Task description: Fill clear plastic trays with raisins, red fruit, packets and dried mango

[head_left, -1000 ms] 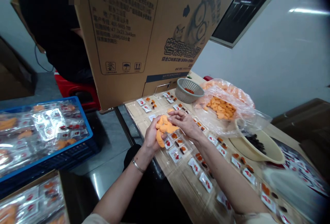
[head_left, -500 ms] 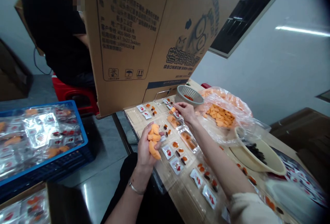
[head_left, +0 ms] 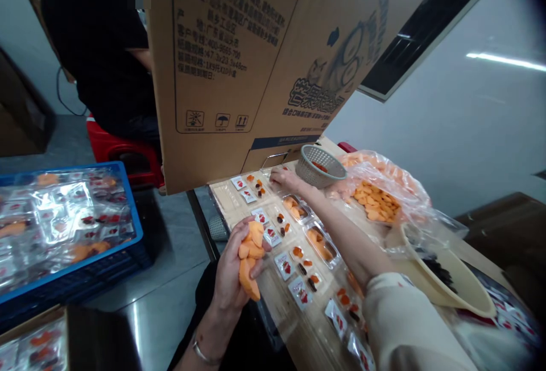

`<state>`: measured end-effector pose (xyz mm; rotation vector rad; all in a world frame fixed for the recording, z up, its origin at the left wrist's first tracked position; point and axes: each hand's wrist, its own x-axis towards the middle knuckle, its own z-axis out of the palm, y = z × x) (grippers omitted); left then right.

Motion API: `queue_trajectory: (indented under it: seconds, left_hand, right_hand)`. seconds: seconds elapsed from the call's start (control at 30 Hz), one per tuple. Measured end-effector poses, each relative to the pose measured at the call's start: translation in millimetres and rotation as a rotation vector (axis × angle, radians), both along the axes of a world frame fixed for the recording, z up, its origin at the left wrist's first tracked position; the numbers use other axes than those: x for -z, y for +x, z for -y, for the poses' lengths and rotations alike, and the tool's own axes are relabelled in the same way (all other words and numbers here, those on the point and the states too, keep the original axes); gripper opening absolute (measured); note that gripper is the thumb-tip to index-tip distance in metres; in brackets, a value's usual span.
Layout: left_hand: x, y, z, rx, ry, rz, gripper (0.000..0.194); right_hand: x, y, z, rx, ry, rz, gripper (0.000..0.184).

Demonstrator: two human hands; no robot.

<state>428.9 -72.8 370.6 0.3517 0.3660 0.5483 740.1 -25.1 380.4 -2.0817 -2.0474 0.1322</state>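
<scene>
My left hand is closed around a bunch of orange dried fruit slices, held just off the near edge of the table. My right hand reaches far across a clear compartment tray to its far end, beside a grey mesh basket. Its fingers are pinched low over a far compartment; what they hold is too small to name. Several compartments hold orange slices, small red and dark pieces and small red-printed packets.
A large cardboard box stands at the table's far end, with a person in black seated behind it. An open plastic bag of orange slices and a cream bowl sit right. A blue crate of filled trays lies left.
My right hand left the bunch in my left hand and reached to the tray's far end. My left hand drew back towards me with the slices. More compartments now hold orange slices.
</scene>
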Motion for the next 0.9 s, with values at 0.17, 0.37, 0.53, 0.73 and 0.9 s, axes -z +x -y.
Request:
queue_trajectory:
  seconds: [0.17,0.37,0.53,0.73,0.9]
  left_hand:
    - [1.8,1.7,-2.6,0.019,0.019,-0.006,0.040]
    - [3.6,7.8,-6.1,-0.002,0.022,-0.009,0.042]
    - [7.2,16.1,-8.2,-0.051,0.126,-0.088,0.057]
    - [5.4,22.7,-9.1,0.004,0.222,-0.072,0.062]
    - [0.1,28.2,-7.9,0.021,0.240,-0.053,0.046]
  right_hand:
    - [13.5,1.8,15.1,-0.052,-0.052,0.038,0.016]
    - [1.2,-20.9,49.7,0.110,0.120,-0.072,0.023]
    - [-28.8,-100.7,91.2,-0.011,0.164,-0.461,0.024]
    - [-48.4,-149.2,118.5,-0.198,0.286,-0.253,0.027]
    - [-50.4,-149.9,120.7,-0.225,0.331,-0.187,0.020]
